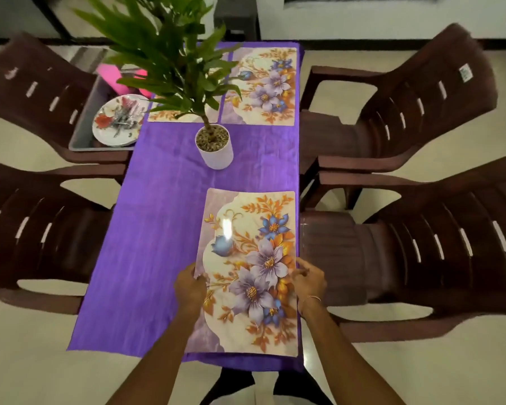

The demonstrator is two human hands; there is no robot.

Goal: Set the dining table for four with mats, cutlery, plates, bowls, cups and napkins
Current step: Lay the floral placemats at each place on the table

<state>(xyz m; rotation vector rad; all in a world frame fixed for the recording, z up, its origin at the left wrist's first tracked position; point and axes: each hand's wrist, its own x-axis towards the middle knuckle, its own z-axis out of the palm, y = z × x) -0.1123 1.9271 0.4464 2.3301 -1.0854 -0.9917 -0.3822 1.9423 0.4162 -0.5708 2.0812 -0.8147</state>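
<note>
squaring the near mat [247,267] is the step in hand, judged from the layout. the worktop [158,244], under a purple cloth, runs from 6 to 12 o'clock, with four brown chairs [421,258], two per long side. the near mat lies flat at 5 o'clock, its right edge close to the worktop's right edge. two far mats [263,86] sit side by side at 12 o'clock, the left one partly behind the plant pot [215,150]. the 7 o'clock place has no mat yet. a tray [79,138] on the 10 o'clock chair holds plates [105,138] with cutlery [123,119] on top.

the left grip [187,285] is clamped on the mat's left edge. the right grip [308,280] pinches its right edge with curled fingers.

procedure:
- keep both grips level.
- slide the mat lightly so the cloth does not wrinkle.
- set the long edge parallel to the cloth's right hem.
- line it up with the far right mat.
- keep the mat fully on the worktop.
- press flat, then release.
</note>
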